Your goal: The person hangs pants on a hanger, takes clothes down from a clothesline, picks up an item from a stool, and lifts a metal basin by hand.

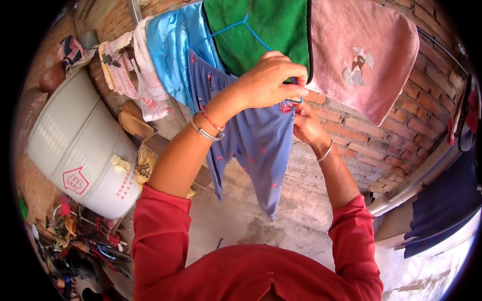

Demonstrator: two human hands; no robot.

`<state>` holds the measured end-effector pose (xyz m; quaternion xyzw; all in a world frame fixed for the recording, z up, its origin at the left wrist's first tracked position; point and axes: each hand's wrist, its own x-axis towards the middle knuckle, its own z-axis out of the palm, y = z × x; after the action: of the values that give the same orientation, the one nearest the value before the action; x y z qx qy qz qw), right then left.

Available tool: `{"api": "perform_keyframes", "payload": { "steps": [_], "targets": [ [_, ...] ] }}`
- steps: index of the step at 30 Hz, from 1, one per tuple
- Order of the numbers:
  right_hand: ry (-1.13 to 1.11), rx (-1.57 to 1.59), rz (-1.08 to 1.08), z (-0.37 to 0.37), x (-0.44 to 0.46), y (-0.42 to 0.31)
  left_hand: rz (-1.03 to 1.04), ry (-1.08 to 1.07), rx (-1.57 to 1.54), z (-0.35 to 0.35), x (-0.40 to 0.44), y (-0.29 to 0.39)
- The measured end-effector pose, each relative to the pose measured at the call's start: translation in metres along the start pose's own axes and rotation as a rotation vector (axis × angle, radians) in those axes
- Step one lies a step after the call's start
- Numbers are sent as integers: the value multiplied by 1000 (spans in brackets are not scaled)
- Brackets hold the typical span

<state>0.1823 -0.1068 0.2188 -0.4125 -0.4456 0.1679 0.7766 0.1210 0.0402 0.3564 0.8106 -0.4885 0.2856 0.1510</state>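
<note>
Pants: blue-violet, small red print; (251, 133) hanging in front of the person, waistband up, both legs dangling over the concrete floor (206, 226).
Wire hanger: blue, (245, 20) in front of the green cloth, one arm slanting down to the waistband corner where both hands are.
Left hand: (273, 78) back of hand facing me, thumb and index together, pinched on the hanger's lower corner; other fingers curled.
Right hand: (309, 124) just below the left, fingertips closed on the waistband's right corner; some fingers hidden behind fabric.
Wrists: left has a silver bangle (205, 133) plus a red cord bracelet (211, 121); right has a pale bangle (326, 152).
Sleeves: red (161, 220), pushed up to around the elbows.
Green cloth: dark-edged, (273, 35) hanging right behind the hanger.
Pink towel: (371, 45) right of the green one, grey-and-brown patch on it.
Light blue satin cloth: (173, 47) left of the green one, partly behind the pants.
Brick wall: (346, 128) behind the laundry.
Barrel: big, pale grey, (80, 135) over on the left, red house-shaped logo and red lettering.
Lower left: jumbled clutter, bike wheel (116, 255) in there, rest too small to tell.
Far right: dark blue fabric (442, 200) hanging below a pale pipe.
</note>
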Motion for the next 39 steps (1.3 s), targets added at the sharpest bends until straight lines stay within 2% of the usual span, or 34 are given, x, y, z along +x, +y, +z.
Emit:
{"api": "perform_keyframes", "payload": {
  "steps": [10, 16, 20, 26, 29, 31, 36, 39],
  "targets": [
    [22, 167, 78, 22, -4, 3, 34, 33, -27, -9, -2, 3],
    [31, 147, -6, 27, -2, 12, 28, 40, -47, -11, -3, 3],
    [74, 155, -1, 41, -5, 9, 36, 52, -62, -12, -5, 3],
    [26, 258, 41, 32, -10, 13, 26, 15, -71, -15, -8, 5],
    [99, 176, -26, 37, -13, 7, 3, 7, -70, -13, -10, 4],
    [227, 78, -76, 35, -14, 3, 11, 10, -58, -12, -10, 0],
    [158, -21, -139, 15, -23, -22, 39, 32, -65, -5, -5, -5],
    [209, -247, -288, 23, -22, -40, 42, 70, -119, 1, 3, -4]
  ]
}}
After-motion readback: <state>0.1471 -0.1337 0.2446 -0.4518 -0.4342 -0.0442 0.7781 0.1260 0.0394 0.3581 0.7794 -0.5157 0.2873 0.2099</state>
